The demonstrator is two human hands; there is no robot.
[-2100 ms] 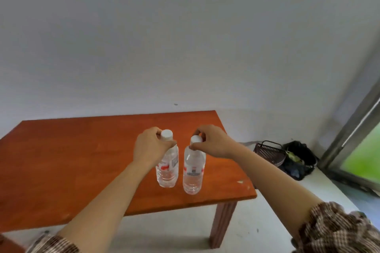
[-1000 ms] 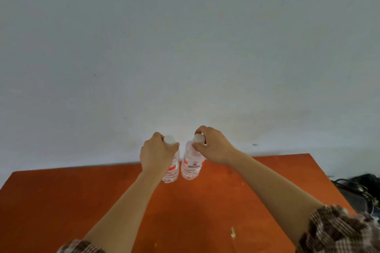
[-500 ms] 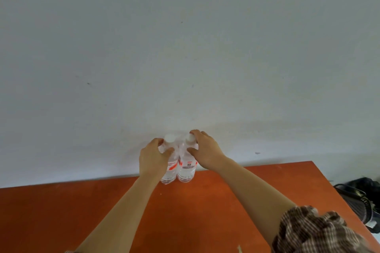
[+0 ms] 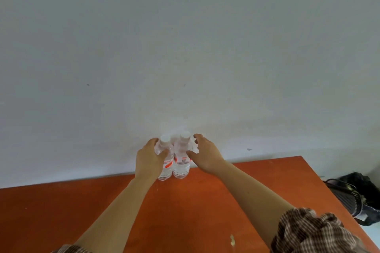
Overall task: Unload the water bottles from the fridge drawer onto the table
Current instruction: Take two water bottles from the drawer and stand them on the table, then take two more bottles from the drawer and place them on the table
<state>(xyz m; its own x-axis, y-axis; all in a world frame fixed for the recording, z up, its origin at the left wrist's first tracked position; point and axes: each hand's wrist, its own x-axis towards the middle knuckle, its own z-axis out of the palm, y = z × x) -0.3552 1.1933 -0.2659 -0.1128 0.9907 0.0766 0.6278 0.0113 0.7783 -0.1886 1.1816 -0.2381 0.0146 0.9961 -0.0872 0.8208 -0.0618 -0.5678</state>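
Against the wall (image 4: 185,68), two bottles (image 4: 181,162) stand upright for stability; left hand (image 4: 149,160) grips one, right hand (image 4: 203,156) open, holding nothing.

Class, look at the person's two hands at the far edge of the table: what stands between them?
In the head view, two water bottles stand upright side by side between the left hand and right hand, on the table against the wall.
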